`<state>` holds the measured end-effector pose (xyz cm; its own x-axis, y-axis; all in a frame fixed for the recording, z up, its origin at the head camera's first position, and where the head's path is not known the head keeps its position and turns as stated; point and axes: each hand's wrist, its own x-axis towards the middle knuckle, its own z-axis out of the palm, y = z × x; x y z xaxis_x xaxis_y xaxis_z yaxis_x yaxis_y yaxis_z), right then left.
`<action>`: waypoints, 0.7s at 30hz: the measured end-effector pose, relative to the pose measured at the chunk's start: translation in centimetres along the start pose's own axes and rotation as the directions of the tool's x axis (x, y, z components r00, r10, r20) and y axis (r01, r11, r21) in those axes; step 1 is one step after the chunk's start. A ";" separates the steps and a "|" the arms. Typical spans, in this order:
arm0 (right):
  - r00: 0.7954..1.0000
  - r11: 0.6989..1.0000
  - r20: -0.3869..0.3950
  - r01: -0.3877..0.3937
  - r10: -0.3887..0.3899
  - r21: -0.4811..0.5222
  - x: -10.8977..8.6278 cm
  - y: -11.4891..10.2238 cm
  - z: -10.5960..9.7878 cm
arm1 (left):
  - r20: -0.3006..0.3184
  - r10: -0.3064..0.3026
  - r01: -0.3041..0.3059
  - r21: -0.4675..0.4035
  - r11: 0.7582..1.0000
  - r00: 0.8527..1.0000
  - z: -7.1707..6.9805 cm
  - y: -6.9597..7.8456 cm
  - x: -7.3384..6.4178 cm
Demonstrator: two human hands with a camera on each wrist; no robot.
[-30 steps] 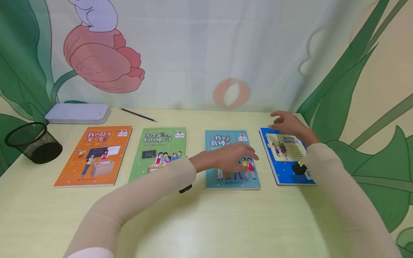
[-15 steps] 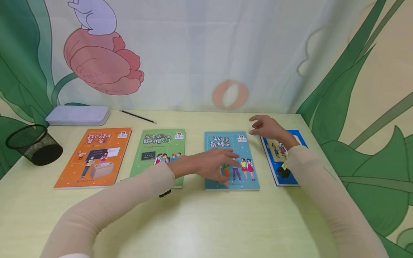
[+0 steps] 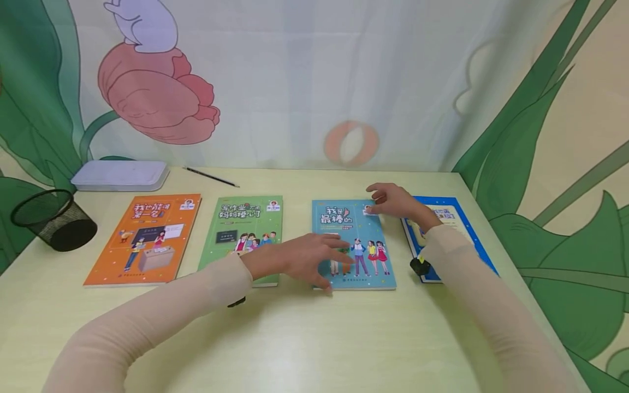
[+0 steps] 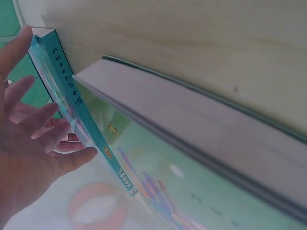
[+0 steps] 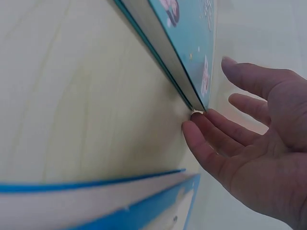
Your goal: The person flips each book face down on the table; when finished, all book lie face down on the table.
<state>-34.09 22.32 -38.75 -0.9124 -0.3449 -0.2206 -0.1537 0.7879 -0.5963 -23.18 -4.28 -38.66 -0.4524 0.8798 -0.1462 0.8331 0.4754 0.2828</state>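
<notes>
teal book (image 3: 351, 245), flat, between green and blue

I note the teal book (image 3: 352, 245) has a smooth, slightly glossy paper cover; the blue book (image 3: 454, 218) looks alike. The worktop (image 3: 304, 338) is pale wood-grain laminate, matt. The bin (image 3: 54, 221) is black metal mesh. My sleeves (image 3: 162, 322) are thin matt cloth.
</notes>
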 end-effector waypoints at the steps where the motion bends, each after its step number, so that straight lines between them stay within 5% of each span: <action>1: 1.000 1.000 -0.004 -0.006 0.006 -0.001 0.0 0.0 0.1 | 0.003 -0.002 0.002 0.001 1.000 1.000 0.0 0.0 0.0; 21: 0.999 0.998 0.031 0.020 -0.018 -0.065 0.3 -1.0 0.5 | 0.018 -0.018 0.017 0.041 0.999 1.000 0.4 -0.1 0.0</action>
<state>-34.06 21.16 -38.63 -0.8973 -0.3746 -0.2333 -0.1962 0.8121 -0.5495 -23.18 -4.34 -39.10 -0.4610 0.8713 -0.1685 0.8378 0.4899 0.2410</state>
